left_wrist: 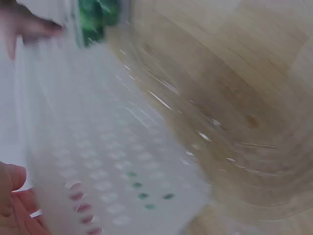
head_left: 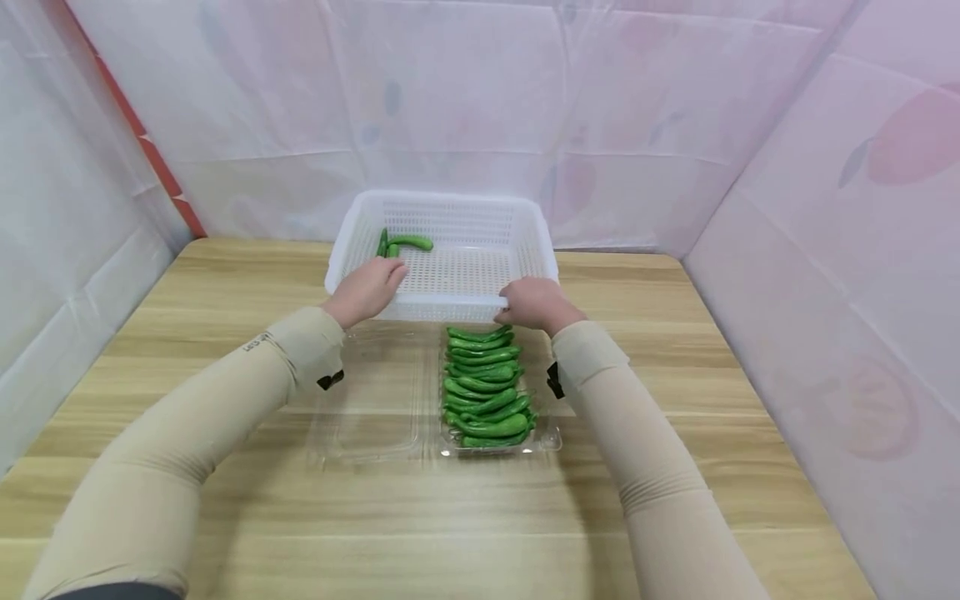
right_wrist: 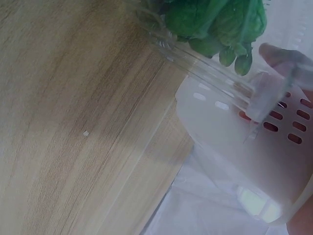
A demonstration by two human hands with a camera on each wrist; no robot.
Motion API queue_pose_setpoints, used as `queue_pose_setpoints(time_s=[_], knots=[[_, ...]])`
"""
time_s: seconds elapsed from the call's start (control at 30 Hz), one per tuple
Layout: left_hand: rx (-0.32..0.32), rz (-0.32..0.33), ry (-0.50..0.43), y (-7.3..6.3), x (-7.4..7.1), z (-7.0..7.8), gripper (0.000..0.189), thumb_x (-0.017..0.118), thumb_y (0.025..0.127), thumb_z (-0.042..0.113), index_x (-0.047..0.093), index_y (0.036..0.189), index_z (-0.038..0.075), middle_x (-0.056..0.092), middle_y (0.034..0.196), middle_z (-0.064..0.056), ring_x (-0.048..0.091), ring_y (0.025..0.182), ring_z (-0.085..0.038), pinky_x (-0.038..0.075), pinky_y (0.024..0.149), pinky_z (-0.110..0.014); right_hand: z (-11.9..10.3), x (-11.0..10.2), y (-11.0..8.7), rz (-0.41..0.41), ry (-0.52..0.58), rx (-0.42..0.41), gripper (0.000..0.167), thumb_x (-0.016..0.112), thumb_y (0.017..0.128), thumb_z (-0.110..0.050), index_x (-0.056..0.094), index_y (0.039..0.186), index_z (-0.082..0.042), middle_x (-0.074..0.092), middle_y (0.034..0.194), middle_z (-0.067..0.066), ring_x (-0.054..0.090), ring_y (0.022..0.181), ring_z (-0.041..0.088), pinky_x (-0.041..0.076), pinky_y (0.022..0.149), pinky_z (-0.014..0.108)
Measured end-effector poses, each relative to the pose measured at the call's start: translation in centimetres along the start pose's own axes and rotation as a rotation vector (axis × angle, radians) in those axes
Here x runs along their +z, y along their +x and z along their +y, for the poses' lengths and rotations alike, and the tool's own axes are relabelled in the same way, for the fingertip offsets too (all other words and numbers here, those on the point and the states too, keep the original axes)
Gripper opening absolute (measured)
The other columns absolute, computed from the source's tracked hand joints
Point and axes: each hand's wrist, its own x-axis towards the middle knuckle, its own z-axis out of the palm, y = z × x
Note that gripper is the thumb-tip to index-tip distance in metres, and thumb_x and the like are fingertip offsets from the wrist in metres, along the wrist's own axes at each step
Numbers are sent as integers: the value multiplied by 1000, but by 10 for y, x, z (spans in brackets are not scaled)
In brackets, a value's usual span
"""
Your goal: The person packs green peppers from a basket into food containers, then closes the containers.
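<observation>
A white perforated plastic basket (head_left: 491, 260) stands toward the back of the table, with a few green peppers (head_left: 411, 242) in its left part. My left hand (head_left: 367, 290) grips its near rim at the left. Farther right on that rim, my right hand (head_left: 536, 302) holds on, and its fingers show through the slots in the right wrist view. Just in front of the basket lies a clear plastic clamshell box (head_left: 551, 440), opened flat. Its right half holds a stacked column of green peppers (head_left: 487, 387); the lid half (head_left: 375, 400) on the left contains nothing.
The wood-grain table (head_left: 660, 400) extends around the basket and box. Pale patterned sheeting (head_left: 450, 92) hangs behind the table and along both sides, close behind the basket's far rim.
</observation>
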Motion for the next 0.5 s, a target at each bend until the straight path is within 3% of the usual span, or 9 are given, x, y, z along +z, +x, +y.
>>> queue_pose_setpoints(time_s=[0.1,0.2,0.27,0.33,0.4,0.5], knots=[[-54,-21,-44,5,-1,-9,43,25,103,30,50,79,5,40,63,-8,37,56,-22,36,62,-36,-1,0,0,0,-5,3,30,61,85,-37,50,68,-16,53,64,0,45,59,17,37,50,33],[-91,-64,-53,13,-4,-13,49,21,103,34,56,89,1,40,65,-10,39,59,-23,38,66,-38,-1,-1,-2,9,-10,15,28,62,84,-37,52,68,-16,55,64,0,45,59,17,37,50,34],[-110,-109,-42,21,-5,-15,54,20,103,36,58,106,-2,50,78,-15,49,73,-26,41,77,-41,-1,-1,-3,12,-14,21,28,62,83,-37,53,68,-16,56,65,0,46,59,17,37,50,34],[-139,-162,-21,28,-6,-18,58,18,102,38,54,122,-4,57,103,-23,54,96,-33,39,90,-45,-1,-1,-3,13,-13,21,27,63,83,-37,54,68,-16,56,65,0,46,59,17,38,50,34],[-177,-214,11,34,-5,-22,61,17,102,38,47,131,-6,50,126,-26,48,115,-37,33,100,-47,-2,-1,-4,12,-11,19,26,63,83,-37,55,69,-16,57,66,-1,47,60,17,39,50,34],[-238,-301,73,40,-4,-26,60,18,102,36,43,133,-9,44,134,-27,43,121,-40,31,102,-49,-3,0,-3,9,-12,21,26,63,83,-37,56,70,-16,58,67,-1,48,61,17,40,51,34]])
